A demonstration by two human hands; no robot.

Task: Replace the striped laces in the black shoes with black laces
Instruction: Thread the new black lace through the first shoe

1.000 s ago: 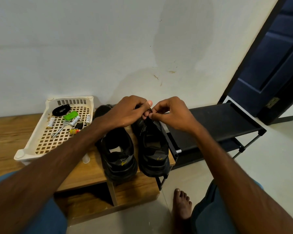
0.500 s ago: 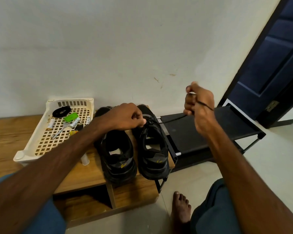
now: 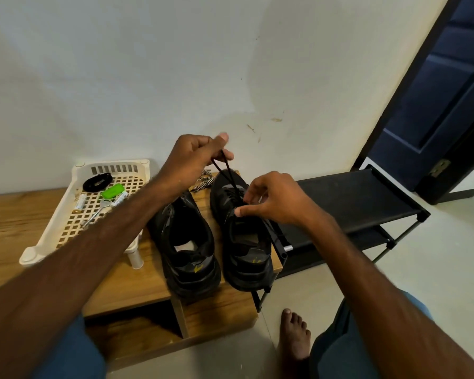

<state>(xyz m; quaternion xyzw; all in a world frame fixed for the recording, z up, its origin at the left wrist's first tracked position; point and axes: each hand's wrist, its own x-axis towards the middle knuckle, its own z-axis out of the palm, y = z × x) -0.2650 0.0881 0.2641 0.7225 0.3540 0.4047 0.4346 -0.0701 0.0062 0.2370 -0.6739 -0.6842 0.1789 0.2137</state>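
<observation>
The left hand (image 3: pixel 195 157) had its fingers pinched on the black lace (image 3: pixel 225 170), raised above the toe end of the right-hand shoe (image 3: pixel 244 242), and two strands ran taut from those fingers down to the eyelets. The right hand (image 3: pixel 274 201) sat lower and nearer the body, its fingers curled onto the shoe's eyelet edge with thumb and forefinger bracketing it. Whether they also caught the lace there could not be told. The step looked like drawing the new lace through and taking up slack. Doing it well probably meant pulling straight along the line of the strands while the right fingers pinned the shoe to the counter (image 3: pixel 137 274), so it would not tip or slide toward the edge beside the shoe rack (image 3: pixel 353 198). It also meant matching the two ends for length before moving to the next eyelets, and keeping the strands flat, not twisted. The striped lace (image 3: pixel 203 180) lay loose on the counter just below the left fingers, clear of the work. The left-hand shoe (image 3: pixel 186 242), under the left forearm, appeared unlaced, so roughly half the job seemed to remain.
</observation>
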